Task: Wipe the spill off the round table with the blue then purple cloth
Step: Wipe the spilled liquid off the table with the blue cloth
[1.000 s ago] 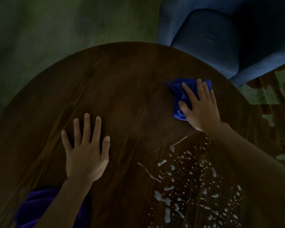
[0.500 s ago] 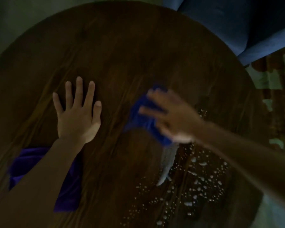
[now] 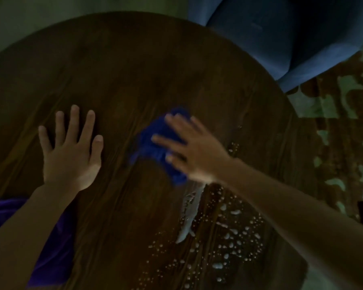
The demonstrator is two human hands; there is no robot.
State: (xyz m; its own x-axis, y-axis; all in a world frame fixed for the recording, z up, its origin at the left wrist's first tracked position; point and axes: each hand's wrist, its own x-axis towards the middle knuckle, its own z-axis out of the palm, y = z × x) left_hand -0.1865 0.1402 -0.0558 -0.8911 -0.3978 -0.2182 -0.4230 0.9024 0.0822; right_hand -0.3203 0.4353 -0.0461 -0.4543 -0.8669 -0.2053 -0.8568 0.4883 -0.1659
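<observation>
Blue cloth (image 3: 150, 152) bunched, blurred, under right hand (image 3: 195, 153) pressing flat, nothing gripped; white spill droplets (image 3: 231, 237) just beside; left hand (image 3: 69, 158) flat, spread, on bench (image 3: 134, 70)

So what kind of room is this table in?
Probably a dimly lit living room or lounge in a home: a round wooden table, a blue upholstered armchair right beside it, and a patterned rug on the floor.

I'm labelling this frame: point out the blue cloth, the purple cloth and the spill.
blue cloth (image 3: 149, 149), head view, exposed left fold
purple cloth (image 3: 55, 252), head view, lower right part
spill (image 3: 190, 214), head view, long white smear
</observation>
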